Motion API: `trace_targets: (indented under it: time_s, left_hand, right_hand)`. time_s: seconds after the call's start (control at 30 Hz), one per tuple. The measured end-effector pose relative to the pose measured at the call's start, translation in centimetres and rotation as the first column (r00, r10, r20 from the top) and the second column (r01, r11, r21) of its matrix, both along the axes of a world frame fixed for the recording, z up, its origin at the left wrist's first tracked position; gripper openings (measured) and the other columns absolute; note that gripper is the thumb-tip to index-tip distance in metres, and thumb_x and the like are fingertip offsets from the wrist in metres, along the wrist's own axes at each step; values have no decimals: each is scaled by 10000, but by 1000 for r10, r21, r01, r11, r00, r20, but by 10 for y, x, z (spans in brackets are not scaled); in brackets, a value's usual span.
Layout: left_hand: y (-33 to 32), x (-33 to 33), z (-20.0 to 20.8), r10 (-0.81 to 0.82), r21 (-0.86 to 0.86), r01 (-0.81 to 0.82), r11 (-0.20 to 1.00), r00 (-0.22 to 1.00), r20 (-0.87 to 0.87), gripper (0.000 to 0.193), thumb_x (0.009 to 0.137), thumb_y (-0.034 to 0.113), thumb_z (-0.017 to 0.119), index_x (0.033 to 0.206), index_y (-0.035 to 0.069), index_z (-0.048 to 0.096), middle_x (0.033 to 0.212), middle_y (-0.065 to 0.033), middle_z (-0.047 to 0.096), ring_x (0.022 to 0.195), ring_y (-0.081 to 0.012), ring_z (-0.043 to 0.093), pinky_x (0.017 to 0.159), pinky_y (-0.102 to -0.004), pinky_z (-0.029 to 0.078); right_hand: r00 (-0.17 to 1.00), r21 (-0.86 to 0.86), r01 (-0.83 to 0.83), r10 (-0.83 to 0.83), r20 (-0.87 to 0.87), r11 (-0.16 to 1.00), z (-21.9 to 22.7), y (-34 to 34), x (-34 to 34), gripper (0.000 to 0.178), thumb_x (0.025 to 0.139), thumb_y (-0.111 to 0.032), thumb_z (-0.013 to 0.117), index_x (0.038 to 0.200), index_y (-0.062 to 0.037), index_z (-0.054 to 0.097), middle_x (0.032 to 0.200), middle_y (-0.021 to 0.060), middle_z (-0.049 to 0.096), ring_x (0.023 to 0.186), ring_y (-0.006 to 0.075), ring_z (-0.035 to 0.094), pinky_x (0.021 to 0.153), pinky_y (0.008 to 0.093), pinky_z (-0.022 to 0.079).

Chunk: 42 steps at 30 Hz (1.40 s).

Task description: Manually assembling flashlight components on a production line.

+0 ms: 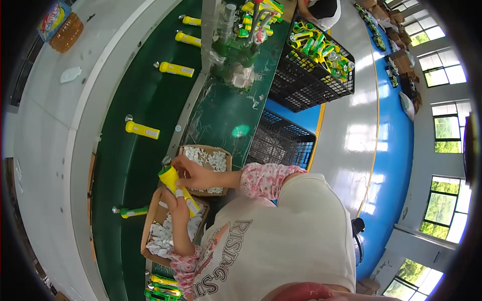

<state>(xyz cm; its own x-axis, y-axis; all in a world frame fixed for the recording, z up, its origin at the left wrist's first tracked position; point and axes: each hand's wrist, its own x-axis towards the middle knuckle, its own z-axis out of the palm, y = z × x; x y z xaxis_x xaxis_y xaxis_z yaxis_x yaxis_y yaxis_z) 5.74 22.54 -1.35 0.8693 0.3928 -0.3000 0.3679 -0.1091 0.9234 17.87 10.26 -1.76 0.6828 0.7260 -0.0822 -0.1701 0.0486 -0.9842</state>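
A yellow flashlight (169,176) with green inside its wide end is held between my two hands, tilted over two cardboard boxes. My left hand (178,213) is closed round its body from below. My right hand (193,173) grips it near the wide end, fingers bent. A small shiny clear piece (166,160) shows at that end; whether it is attached, I cannot tell. Beneath my left hand, one cardboard box (146,232) holds white pieces. Another cardboard box (230,168), partly behind my right hand and forearm, holds small white parts.
On a green conveyor belt (113,175) several yellow flashlights (143,130) lie spaced apart. A metal post and lever press (246,50) stand on the green bench. A black crate (311,88) holds yellow and green parts, with another crate (281,138) beside it. A co-worker (326,15) sits beyond.
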Motion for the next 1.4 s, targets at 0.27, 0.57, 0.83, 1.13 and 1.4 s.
trace_targets:
  time_s: [0.27,0.57,0.83,1.13,1.4]
  left_hand:
    - [5,-30,16,301,-447,-332,830,943,-142,467,1011,288,427,1399,47,332,1079,-125,602,883,-193,619,749,-286,512]
    - [15,-56,23,301,-660,-254,708,953,-44,378,1008,207,393,1333,13,398,1141,-155,596,936,-238,634,812,-374,544]
    - [31,-73,10,488,-739,-334,585,873,-8,354,1003,175,401,1320,18,393,1106,-157,597,897,-240,632,784,-391,552]
    - [60,-110,3,578,-751,-408,519,815,-43,300,997,189,406,1232,18,479,960,-130,637,820,-208,647,715,-324,551]
    - [75,-146,16,590,-164,-585,794,807,-24,316,988,258,440,1192,38,540,992,-106,622,976,-211,597,893,-367,463]
  right_hand:
    - [864,104,-394,406,-297,913,-34,37,-23,450,927,-404,590,1168,-29,535,944,87,620,828,142,595,724,249,488]
    - [729,230,-385,448,-518,894,-30,109,14,633,969,-556,421,1331,-41,487,1260,140,558,1173,245,533,984,432,431]
    - [882,-271,-471,456,-119,840,-66,103,-5,782,901,-627,493,1438,-87,316,1241,110,523,1065,214,575,795,381,540]
    - [758,-167,-637,570,-317,753,-10,60,-129,736,929,-329,610,1459,4,223,1165,135,536,732,148,626,536,264,563]
    - [740,-140,-672,666,-97,727,-31,94,-161,529,920,-144,620,1359,-33,346,1023,66,592,814,131,634,552,250,555]
